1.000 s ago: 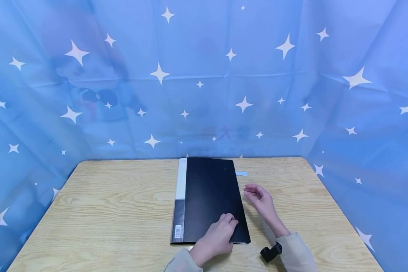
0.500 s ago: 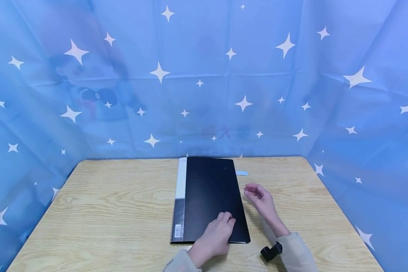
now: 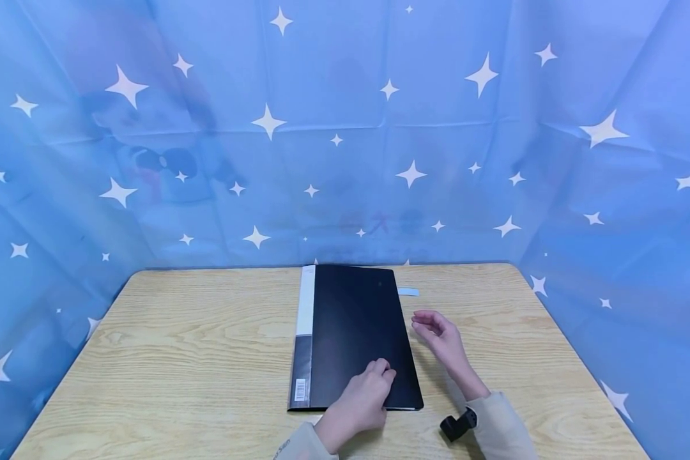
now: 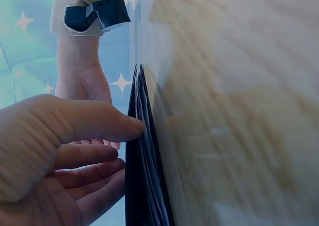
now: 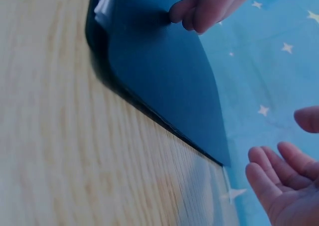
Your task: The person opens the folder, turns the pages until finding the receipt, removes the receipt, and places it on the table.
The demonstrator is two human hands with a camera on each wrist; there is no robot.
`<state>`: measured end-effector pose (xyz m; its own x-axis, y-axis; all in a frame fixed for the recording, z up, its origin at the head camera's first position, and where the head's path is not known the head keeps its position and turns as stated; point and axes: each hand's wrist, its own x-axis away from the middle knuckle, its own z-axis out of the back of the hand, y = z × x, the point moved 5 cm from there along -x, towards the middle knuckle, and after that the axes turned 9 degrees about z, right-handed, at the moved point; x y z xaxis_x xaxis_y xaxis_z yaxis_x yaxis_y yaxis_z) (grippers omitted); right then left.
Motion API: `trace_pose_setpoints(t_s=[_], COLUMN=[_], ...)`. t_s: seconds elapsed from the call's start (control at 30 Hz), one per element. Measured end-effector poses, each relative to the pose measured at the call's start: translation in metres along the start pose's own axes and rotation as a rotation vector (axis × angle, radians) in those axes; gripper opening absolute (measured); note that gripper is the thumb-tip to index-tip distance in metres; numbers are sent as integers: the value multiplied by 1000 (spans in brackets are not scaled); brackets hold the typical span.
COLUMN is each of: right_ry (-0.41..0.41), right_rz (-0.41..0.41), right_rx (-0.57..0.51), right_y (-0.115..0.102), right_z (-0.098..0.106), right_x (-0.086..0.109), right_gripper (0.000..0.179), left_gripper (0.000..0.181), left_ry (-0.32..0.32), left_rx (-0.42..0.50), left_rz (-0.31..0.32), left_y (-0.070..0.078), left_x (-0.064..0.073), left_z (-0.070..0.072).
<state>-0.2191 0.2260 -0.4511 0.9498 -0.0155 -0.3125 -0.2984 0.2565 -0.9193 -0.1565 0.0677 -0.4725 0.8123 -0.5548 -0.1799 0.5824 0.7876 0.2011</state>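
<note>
Bottom centre of the frame: left hand [image 3: 361, 399] down on the black folder [image 3: 351, 326], fingers bent on top, thumb at the lower edge against the sheets [image 4: 147, 161], apparently in a light pinch. Right of centre: right hand [image 3: 437, 335] just beside the folder's right edge, loosely open, fingers gently bowed, nothing in hold. A steadying or edge-finding step, by the look of it, with the folder lying closed. Called for next, probably: a cleaner separation of cover and sheets at the thumb, without creasing.

Now along the folder itself, flat at centre of the frame, far end near the blue curtain [image 3: 345, 204]. First, at left, a pale strip [image 3: 306, 300] down the upper spine, then a dark lower half with a barcode label [image 3: 300, 390]. Across to a wide, plain black face, faintly glossy. White paper just peeking out at the bottom edge. Finally, off the upper right side, a light-blue strip [image 3: 408, 292]; attached or loose, impossible to tell.
</note>
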Motion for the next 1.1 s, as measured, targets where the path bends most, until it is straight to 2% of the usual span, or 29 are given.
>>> trace_pose_setpoints(t_s=[0.1,0.23,0.47,0.57,0.83,1.1], right_ry=[-2,6,23,35,79,109], right_rz=[-2,-4,8,-19,-44,13], right_rx=[-22,-41,-11,0,5,-7], right_y=[3,22,29,36,35,32], right_z=[0,2,5,8,12,14], right_x=[0,-3,-5,-7,-8,-13], right_gripper=[29,28,30,31,30,25], left_gripper=[54,50,39,33,22,26], left_ry=[14,41,98,158,333,533], left_rx=[-9,-15,-33,-42,-46,117], left_rz=[-7,-25,-44,-52,-50,-4], left_y=[0,1,2,3,6,1], left_x=[1,1,4,7,15,25], left_z=[1,2,7,10,26,54])
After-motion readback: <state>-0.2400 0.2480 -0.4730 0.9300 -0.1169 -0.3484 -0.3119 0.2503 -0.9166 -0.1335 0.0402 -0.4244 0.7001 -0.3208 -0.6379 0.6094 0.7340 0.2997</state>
